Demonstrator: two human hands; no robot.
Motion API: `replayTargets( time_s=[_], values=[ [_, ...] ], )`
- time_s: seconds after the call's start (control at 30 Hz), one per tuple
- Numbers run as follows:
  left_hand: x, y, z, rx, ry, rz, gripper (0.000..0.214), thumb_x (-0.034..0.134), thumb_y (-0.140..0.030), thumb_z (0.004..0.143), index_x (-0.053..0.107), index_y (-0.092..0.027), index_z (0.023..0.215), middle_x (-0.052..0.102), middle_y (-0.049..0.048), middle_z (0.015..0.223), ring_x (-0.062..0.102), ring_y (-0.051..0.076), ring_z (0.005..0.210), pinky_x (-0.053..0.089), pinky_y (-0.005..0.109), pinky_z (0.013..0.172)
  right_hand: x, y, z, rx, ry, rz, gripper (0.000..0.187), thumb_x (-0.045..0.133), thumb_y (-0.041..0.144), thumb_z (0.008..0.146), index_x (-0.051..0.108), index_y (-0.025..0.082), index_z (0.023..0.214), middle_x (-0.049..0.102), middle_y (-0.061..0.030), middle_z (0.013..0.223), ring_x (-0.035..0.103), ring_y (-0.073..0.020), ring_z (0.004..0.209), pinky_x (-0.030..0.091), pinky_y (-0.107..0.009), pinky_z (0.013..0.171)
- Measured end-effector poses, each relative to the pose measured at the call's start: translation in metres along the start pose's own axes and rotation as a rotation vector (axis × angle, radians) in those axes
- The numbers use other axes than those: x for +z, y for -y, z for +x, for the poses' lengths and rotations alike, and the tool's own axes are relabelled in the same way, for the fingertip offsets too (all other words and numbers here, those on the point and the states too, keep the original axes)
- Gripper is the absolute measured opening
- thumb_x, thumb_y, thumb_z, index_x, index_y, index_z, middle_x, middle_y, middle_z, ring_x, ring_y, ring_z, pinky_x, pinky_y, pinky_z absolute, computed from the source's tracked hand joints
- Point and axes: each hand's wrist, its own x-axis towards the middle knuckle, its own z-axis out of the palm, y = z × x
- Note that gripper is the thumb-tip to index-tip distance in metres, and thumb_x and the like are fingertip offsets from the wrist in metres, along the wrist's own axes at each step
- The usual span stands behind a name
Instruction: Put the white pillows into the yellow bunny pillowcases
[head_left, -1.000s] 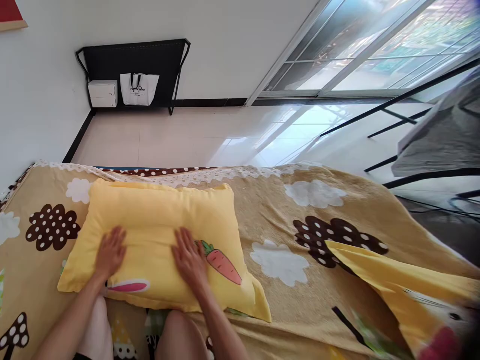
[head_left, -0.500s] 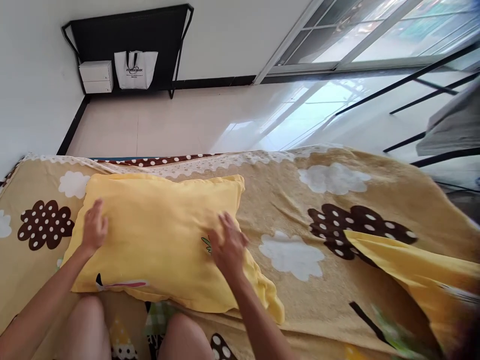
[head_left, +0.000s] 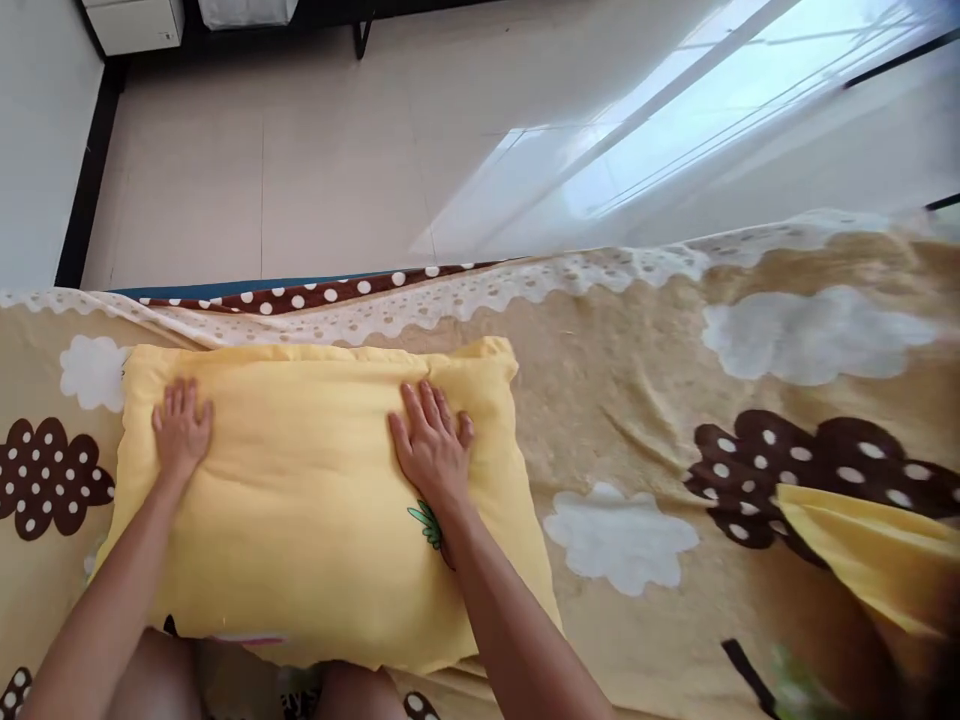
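A plump yellow pillow [head_left: 300, 500] lies flat on the patterned bedspread [head_left: 600, 420], partly over my knees. My left hand [head_left: 182, 425] rests on the pillow's upper left part, palm down with fingers spread. Near its upper right corner, my right hand [head_left: 433, 440] lies flat on the fabric, fingers apart. Neither hand grips the cloth. A green leaf print shows beside my right wrist, and a dark and pink print sits at the pillow's lower left edge.
Another yellow cloth item [head_left: 877, 550] lies at the right, partly cut off by the frame. Beyond the bed is a glossy tiled floor [head_left: 300, 170]. A white box [head_left: 135, 25] and a white bag [head_left: 247, 10] stand at the far left by the wall.
My view has tipped downward. Both hands have come down flat onto the pillow, the right one farther toward its far edge. The right side of the pillow looks smoother.
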Motion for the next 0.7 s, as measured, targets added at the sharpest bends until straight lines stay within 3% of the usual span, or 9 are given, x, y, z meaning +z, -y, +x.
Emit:
replayTargets(
  time_s=[0.13, 0.37, 0.5, 0.6, 0.67, 0.7],
  values=[
    [0.004, 0.029, 0.018, -0.002, -0.047, 0.066, 0.057, 0.026, -0.041, 0.099, 0.029, -0.019, 0.152, 0.027, 0.0122, 0.158, 0.023, 0.026, 0.147, 0.007, 0.056, 0.118, 0.011, -0.024, 0.017, 0.120, -0.035, -0.010, 0.055, 0.028, 0.043, 0.099, 0.042, 0.018, 0.146, 0.042, -0.0121, 0.151, 0.034, -0.0238, 0.142, 0.018, -0.050, 0.116],
    [0.031, 0.037, 0.019, -0.017, -0.156, 0.052, 0.060, 0.025, -0.035, 0.095, 0.032, -0.013, 0.151, 0.034, 0.0158, 0.155, 0.026, 0.026, 0.146, 0.007, 0.049, 0.117, 0.040, -0.059, 0.011, 0.184, -0.144, -0.036, 0.060, 0.028, 0.039, 0.096, 0.034, 0.010, 0.149, 0.039, -0.0186, 0.151, 0.031, -0.0290, 0.143, 0.027, -0.055, 0.111],
    [0.037, 0.042, 0.020, -0.018, -0.148, 0.040, 0.062, 0.026, -0.034, 0.093, 0.033, -0.012, 0.150, 0.036, 0.0168, 0.153, 0.029, 0.027, 0.144, 0.006, 0.050, 0.116, 0.032, -0.069, 0.013, 0.206, -0.104, 0.012, 0.062, 0.025, 0.041, 0.095, 0.036, 0.008, 0.147, 0.041, -0.0214, 0.149, 0.034, -0.0305, 0.141, 0.026, -0.058, 0.110],
    [0.039, 0.044, 0.020, -0.037, -0.147, 0.047, 0.061, 0.029, -0.032, 0.093, 0.035, -0.012, 0.150, 0.038, 0.0174, 0.152, 0.030, 0.028, 0.144, 0.007, 0.051, 0.116, 0.002, -0.027, 0.018, 0.388, -0.027, 0.069, 0.059, 0.024, 0.043, 0.096, 0.041, 0.016, 0.145, 0.040, -0.0197, 0.150, 0.035, -0.0327, 0.140, 0.024, -0.061, 0.107],
    [0.040, 0.044, 0.018, -0.041, -0.126, 0.044, 0.060, 0.030, -0.031, 0.092, 0.036, -0.013, 0.149, 0.039, 0.0175, 0.151, 0.032, 0.029, 0.143, 0.007, 0.052, 0.115, -0.017, 0.036, 0.016, 0.460, -0.068, 0.091, 0.054, 0.030, 0.042, 0.097, 0.040, 0.021, 0.146, 0.035, -0.0182, 0.153, 0.034, -0.0336, 0.141, 0.025, -0.060, 0.106],
    [0.041, 0.044, 0.017, -0.041, -0.115, 0.041, 0.060, 0.031, -0.031, 0.092, 0.037, -0.013, 0.149, 0.040, 0.0174, 0.151, 0.033, 0.029, 0.142, 0.008, 0.052, 0.115, -0.022, 0.075, 0.013, 0.395, -0.088, 0.120, 0.053, 0.032, 0.037, 0.098, 0.036, 0.022, 0.148, 0.032, -0.0167, 0.155, 0.032, -0.0320, 0.142, 0.026, -0.056, 0.107]
  ],
)
